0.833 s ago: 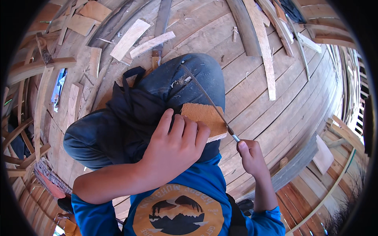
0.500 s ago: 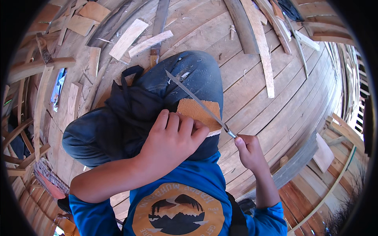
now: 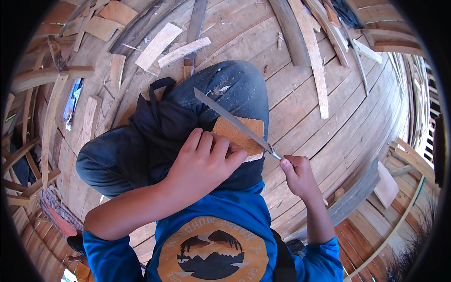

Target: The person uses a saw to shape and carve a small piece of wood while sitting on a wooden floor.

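My left hand [image 3: 209, 152] is closed on the near-left side of a small flat block [image 3: 253, 126] with a rough orange-brown top and a pale edge, held above my lap. Across that top lies the long narrow blade of a knife [image 3: 225, 114], its angled tip pointing far left over my raised knee. A silver collar joins the blade to the handle, which my right hand [image 3: 299, 177] grips on the right; the handle itself is mostly hidden in the fist. Part of the block is covered by my left fingers and the blade.
My crossed legs in dark trousers [image 3: 110, 160] are under the work, with a black cloth [image 3: 155, 117] on them. Wood offcuts [image 3: 159, 44] lie on the plank floor [image 3: 300, 131]. A long board [image 3: 314, 70] lies ahead right; curved timbers [image 3: 51, 77] stand at left.
The blade has turned slightly, showing more of its flat side, and its tip has shifted a little left. Both hands keep their grips, and the view has shifted slightly.
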Demonstrator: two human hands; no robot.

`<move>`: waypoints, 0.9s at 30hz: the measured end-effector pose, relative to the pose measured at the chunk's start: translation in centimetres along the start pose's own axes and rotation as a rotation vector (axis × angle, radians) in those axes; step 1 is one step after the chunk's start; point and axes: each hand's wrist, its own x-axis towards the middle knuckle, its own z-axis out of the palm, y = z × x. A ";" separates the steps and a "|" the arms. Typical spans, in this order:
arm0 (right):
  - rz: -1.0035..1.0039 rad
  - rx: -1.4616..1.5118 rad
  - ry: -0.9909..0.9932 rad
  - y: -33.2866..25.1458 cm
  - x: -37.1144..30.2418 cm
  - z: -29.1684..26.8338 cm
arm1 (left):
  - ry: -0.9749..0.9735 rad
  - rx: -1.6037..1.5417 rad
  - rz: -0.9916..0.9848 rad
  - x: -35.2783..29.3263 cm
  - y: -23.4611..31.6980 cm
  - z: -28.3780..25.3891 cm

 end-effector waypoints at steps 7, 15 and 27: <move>-0.013 -0.033 0.011 0.1 0.4 0.1 | 0.011 -0.031 -0.025 -0.5 -0.2 0.3; 0.102 0.020 0.370 7.5 2.6 -3.4 | -0.026 -0.193 -0.103 -3.4 -3.0 -1.2; -0.144 0.506 0.148 -1.9 2.3 1.6 | 0.259 -1.168 -0.562 -4.4 -3.6 0.2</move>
